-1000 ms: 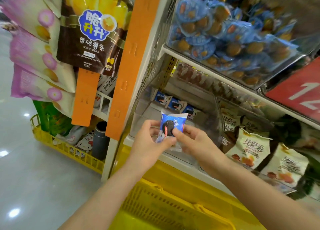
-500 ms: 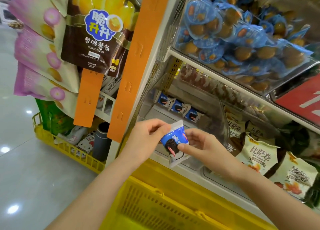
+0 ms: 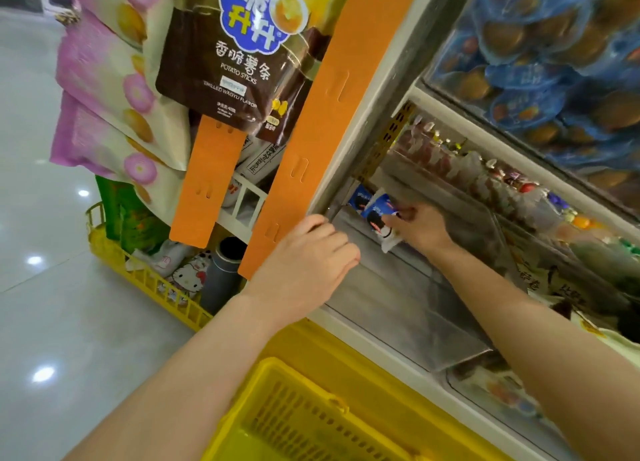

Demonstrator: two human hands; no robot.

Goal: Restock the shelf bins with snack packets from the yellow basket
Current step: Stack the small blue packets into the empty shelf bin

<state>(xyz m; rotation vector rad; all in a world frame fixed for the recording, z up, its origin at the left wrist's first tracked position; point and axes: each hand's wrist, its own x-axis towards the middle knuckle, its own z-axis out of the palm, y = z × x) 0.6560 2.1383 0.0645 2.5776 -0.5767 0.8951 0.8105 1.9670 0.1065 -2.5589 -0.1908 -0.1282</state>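
Nearest, at the bottom edge, the slotted wall of the yellow basket (image 3: 304,412) is seen below the shelf; above it both forearms are stretched toward the clear bin (image 3: 398,315) on the lower shelf. The left hand (image 3: 304,263) is laid against the bin's left front corner, just beside the orange strip (image 3: 311,131), its fingers loosely curled; whether the rim is gripped cannot be told from this blurred view. Deeper in the bin, a blue-and-white snack packet (image 3: 379,218) is pinched by the fingers of the right hand (image 3: 420,230) and is held tilted at the back left, just beside another blue packet (image 3: 360,199) by the back wall. Farther up, a brown bag of potato sticks (image 3: 235,62) is hung left of the strip; blue-wrapped snacks (image 3: 554,62) are heaped in the upper bin.
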